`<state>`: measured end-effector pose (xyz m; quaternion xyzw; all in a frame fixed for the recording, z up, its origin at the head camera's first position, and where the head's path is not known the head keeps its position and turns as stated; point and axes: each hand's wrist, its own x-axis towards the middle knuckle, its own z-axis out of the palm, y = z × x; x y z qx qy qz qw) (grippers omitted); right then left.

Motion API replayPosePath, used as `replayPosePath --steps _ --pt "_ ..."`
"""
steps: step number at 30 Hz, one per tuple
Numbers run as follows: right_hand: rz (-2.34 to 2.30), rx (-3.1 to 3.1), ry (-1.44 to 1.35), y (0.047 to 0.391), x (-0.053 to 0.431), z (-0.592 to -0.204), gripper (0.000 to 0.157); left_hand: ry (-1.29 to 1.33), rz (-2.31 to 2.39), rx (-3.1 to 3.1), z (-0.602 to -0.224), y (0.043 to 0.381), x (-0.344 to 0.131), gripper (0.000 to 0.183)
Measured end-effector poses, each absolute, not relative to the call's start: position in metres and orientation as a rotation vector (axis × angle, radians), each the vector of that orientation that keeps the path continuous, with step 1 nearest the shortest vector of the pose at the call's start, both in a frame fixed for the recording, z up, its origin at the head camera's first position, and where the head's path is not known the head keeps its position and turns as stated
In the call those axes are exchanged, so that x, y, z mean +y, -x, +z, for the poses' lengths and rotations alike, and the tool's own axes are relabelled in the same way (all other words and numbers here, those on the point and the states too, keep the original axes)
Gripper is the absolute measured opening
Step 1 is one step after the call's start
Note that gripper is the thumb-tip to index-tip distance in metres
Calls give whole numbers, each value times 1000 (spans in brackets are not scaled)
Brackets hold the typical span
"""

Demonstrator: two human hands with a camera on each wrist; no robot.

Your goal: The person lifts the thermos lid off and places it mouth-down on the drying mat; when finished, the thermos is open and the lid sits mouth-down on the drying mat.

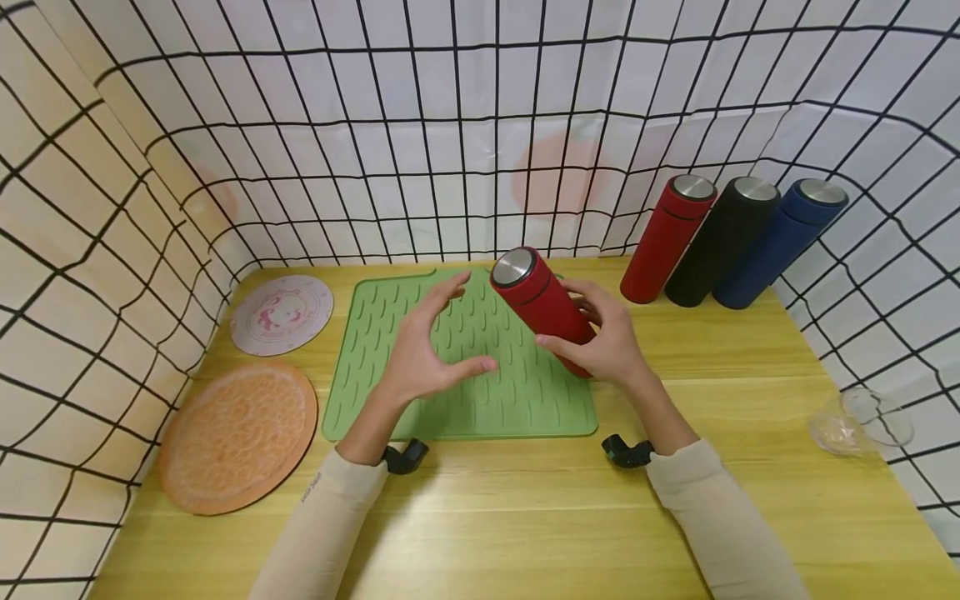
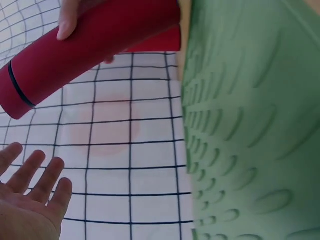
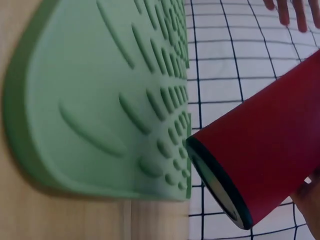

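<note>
A red thermos flask (image 1: 551,308) with a steel-topped lid leans to the left over the right part of a green ribbed mat (image 1: 465,408). My right hand (image 1: 603,333) grips its lower body, thumb in front and fingers behind. In the right wrist view the base of the flask (image 3: 270,155) hangs tilted, apart from the mat. My left hand (image 1: 420,350) hovers over the mat with thumb and fingers spread, a gap away from the flask's lid. The left wrist view shows those fingers (image 2: 47,185) extended below the flask's lid end, holding nothing.
At the back right stand another red flask (image 1: 667,242), a black flask (image 1: 720,246) and a blue flask (image 1: 776,250). A clear glass (image 1: 862,421) is at the right edge. On the left lie a pink-patterned round mat (image 1: 282,315) and an orange-brown round mat (image 1: 240,437). Grid-patterned cloth (image 1: 420,108) surrounds the table.
</note>
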<state>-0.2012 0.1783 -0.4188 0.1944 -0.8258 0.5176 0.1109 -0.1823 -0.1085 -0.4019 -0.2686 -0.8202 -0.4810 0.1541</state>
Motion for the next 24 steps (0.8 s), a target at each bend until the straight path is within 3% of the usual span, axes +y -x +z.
replayPosePath --steps 13,24 --pt "1445 -2511 -886 186 156 -410 73 902 -1463 -2287 -382 177 -108 109" --pt "1488 -2537 -1030 180 153 -399 69 1208 -1816 -2059 -374 170 -107 86"
